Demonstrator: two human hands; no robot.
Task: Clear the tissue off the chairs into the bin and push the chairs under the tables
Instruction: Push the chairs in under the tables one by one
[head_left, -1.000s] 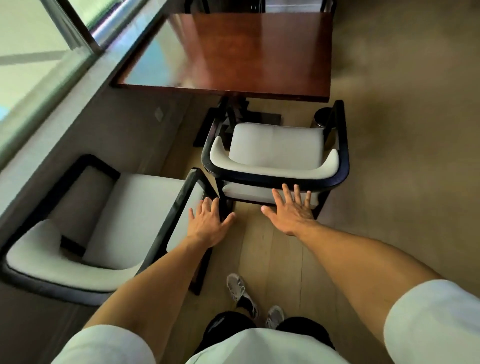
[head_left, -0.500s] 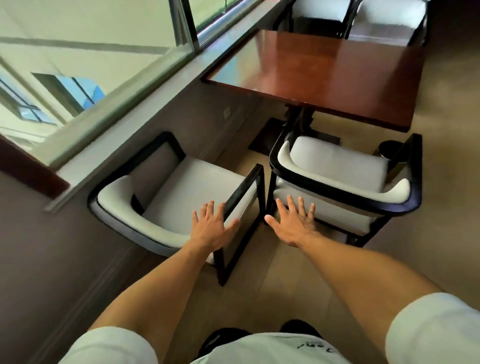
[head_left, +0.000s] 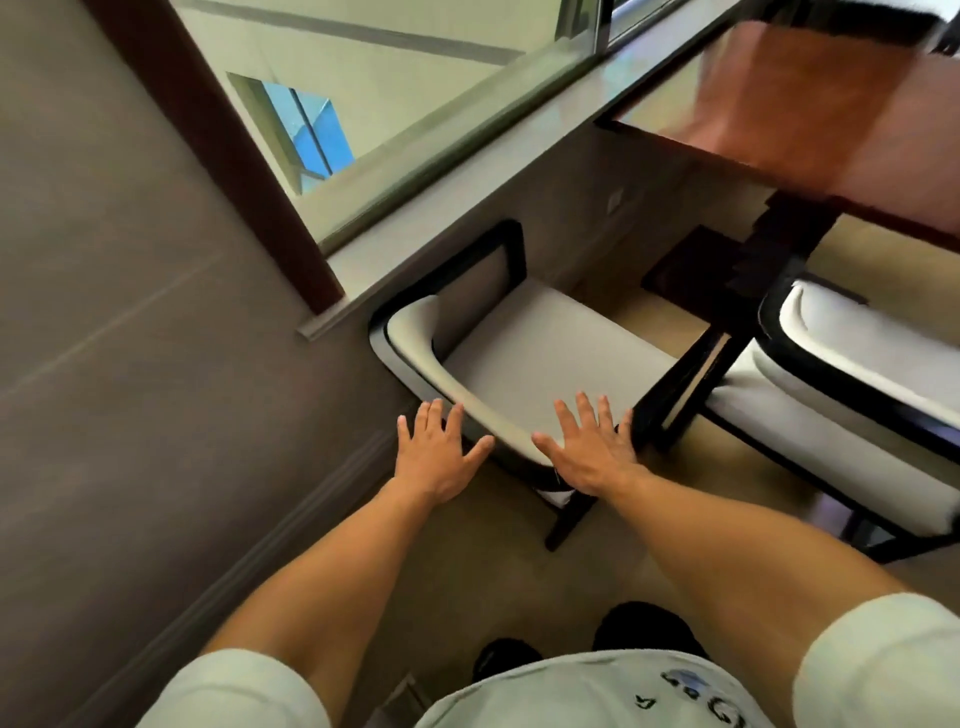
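left hand (head_left: 435, 456): fingers (head_left: 427, 415) spread flat, empty, just off the backrest's 9 o'clock end
right hand (head_left: 589, 451): fingers splayed, empty, over the backrest's 3 o'clock end; contact unclear
near chair (head_left: 540, 348): dark frame, pale grey seat, nothing on it, beside the window sill (head_left: 467, 218), not under the desk
second chair (head_left: 852, 374): 3 o'clock, partly under
desk (head_left: 810, 109): 1 o'clock, red-brown top

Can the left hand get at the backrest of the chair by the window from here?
Probably yes. The left hand is spread open just beside the window chair's backrest, with nothing between them; contact itself is unclear.
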